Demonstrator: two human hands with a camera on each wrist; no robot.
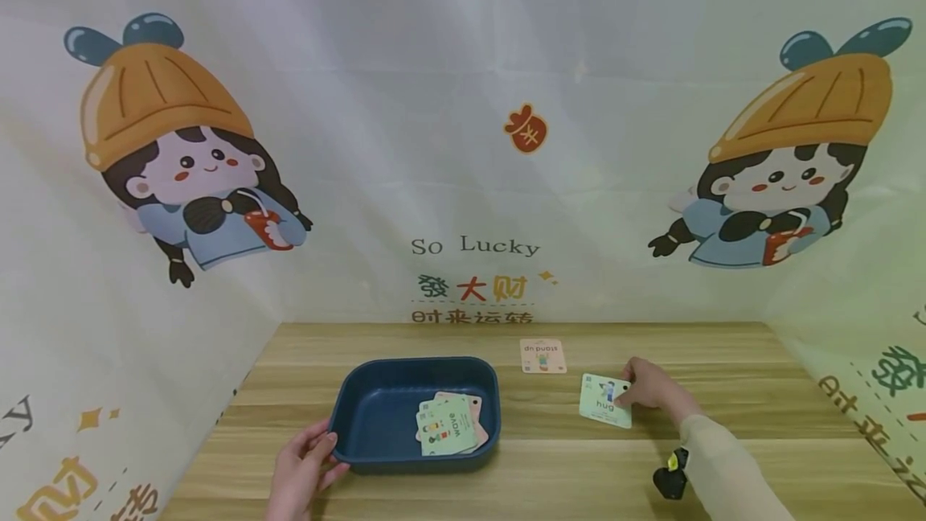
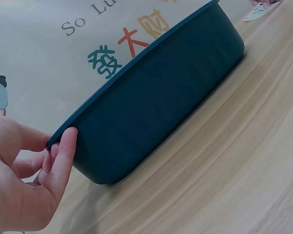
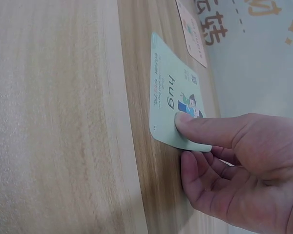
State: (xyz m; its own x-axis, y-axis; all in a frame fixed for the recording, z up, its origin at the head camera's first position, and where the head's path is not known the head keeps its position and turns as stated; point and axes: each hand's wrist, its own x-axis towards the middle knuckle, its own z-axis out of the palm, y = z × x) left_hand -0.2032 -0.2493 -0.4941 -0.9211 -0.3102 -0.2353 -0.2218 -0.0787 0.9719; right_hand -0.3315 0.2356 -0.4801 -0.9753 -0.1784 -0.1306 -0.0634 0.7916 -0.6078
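My right hand pinches a pale green "hug" flashcard at its right edge. In the right wrist view the thumb lies on the face of the card and curled fingers sit beneath it. My left hand grips the lower left corner of a dark blue plastic bin by its rim. Inside the bin, at its right side, lie several overlapping flashcards, with a green "wave" card on top. A pink "stand up" card lies on the table behind and left of the hug card.
The wood-grain table ends at a hanging cloth printed with cartoon figures and writing, which also rises on both sides. A black strap device with a yellow spot is at the right wrist.
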